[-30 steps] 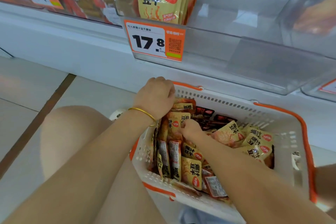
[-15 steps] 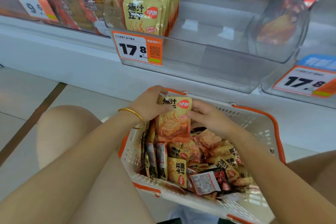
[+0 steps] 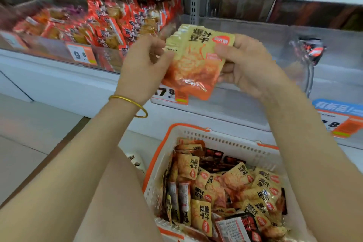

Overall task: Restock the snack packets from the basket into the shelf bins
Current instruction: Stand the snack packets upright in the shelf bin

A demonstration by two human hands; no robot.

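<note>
A yellow and orange snack packet (image 3: 193, 63) is held up in front of the clear shelf bin (image 3: 245, 92). My right hand (image 3: 249, 65) grips its right edge, thumb on the front. My left hand (image 3: 145, 67) touches its left edge with curled fingers. More yellow packets stand in the bin just behind the held one (image 3: 177, 34). Below, the white basket with orange trim (image 3: 225, 139) holds several yellow packets and a few dark ones.
A bin of red snack packets (image 3: 110, 25) sits to the left with a 9.6 price tag (image 3: 81, 55). The 17.8 tag (image 3: 170, 94) is partly hidden by the packet. A dark packet (image 3: 308, 51) lies in the right bin. My knee (image 3: 117, 192) is beside the basket.
Both hands have lifted a packet out of the basket up to the level of the shelf bin. The view has tilted upward, showing more of the shelves.
</note>
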